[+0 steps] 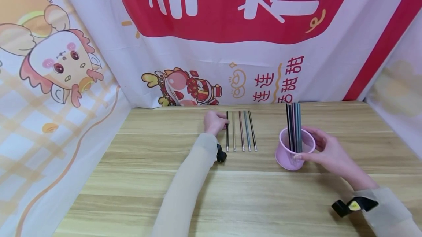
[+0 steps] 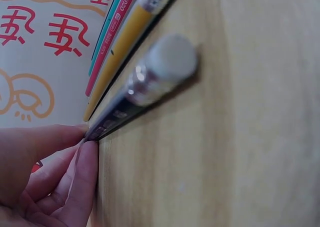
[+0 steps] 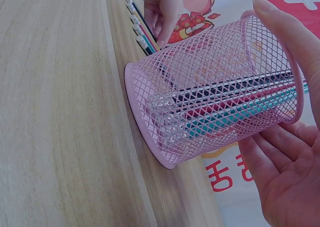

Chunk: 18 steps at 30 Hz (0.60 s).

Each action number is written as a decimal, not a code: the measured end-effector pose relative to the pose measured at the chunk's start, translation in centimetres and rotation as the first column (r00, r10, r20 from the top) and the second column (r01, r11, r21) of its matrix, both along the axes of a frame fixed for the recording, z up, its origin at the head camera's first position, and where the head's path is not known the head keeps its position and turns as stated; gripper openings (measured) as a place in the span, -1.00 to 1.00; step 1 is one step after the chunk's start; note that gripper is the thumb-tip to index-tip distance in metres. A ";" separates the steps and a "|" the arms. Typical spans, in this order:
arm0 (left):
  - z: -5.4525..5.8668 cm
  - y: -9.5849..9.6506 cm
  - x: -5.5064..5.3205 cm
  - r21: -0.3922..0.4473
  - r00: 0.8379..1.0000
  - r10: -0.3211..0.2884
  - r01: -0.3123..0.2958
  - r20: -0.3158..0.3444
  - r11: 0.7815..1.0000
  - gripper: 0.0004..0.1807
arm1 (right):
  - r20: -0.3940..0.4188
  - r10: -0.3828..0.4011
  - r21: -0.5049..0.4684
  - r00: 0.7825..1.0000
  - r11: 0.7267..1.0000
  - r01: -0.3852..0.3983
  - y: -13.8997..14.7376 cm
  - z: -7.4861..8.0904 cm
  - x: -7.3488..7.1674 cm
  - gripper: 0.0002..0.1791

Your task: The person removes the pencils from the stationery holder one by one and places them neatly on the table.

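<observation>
On the counter (image 1: pixel 257 200), the right hand (image 1: pixel 326 154) clasps the pink mesh cup (image 1: pixel 285 157) while the left hand's (image 1: pixel 214 122) fingers pinch the row's leftmost black pencil (image 1: pixel 227 138), apparently a one-pencil-at-a-time step whose next move calls for not nudging the neighbouring pencils (image 1: pixel 242 132).

head view looks down from afar; close wrist views share pencils (image 2: pixel 116 54).
</observation>
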State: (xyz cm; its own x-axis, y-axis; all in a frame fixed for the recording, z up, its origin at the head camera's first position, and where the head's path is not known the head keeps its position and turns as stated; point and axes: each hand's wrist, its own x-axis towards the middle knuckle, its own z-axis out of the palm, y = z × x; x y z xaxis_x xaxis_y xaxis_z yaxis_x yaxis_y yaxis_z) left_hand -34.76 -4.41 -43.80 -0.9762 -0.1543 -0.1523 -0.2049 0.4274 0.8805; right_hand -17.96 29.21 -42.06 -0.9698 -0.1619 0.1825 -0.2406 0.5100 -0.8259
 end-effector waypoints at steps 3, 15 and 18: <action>0.0 0.0 0.1 0.011 1.000 -0.004 0.004 -0.002 1.000 -0.72 | 0.005 -0.002 0.006 1.000 1.000 0.002 0.0 0.1 0.0 -0.06; 0.5 -0.4 0.1 0.054 0.999 -0.004 0.007 -0.044 0.999 -0.72 | 0.003 0.002 0.001 1.000 1.000 -0.002 0.1 0.1 0.0 -0.06; 1.2 -0.4 0.3 0.074 0.995 -0.018 0.026 -0.100 0.997 -0.73 | -0.001 0.003 -0.010 1.000 1.000 -0.003 0.1 0.0 0.0 -0.06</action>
State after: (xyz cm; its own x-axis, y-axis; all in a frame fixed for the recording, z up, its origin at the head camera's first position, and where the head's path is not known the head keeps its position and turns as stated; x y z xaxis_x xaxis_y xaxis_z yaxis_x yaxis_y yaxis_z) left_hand -34.44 -4.79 -42.60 -0.9901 -0.1244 -0.0647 -0.1061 0.3626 0.9259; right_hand -17.97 29.28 -42.02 -0.9691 -0.1635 0.1849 -0.2430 0.5007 -0.8308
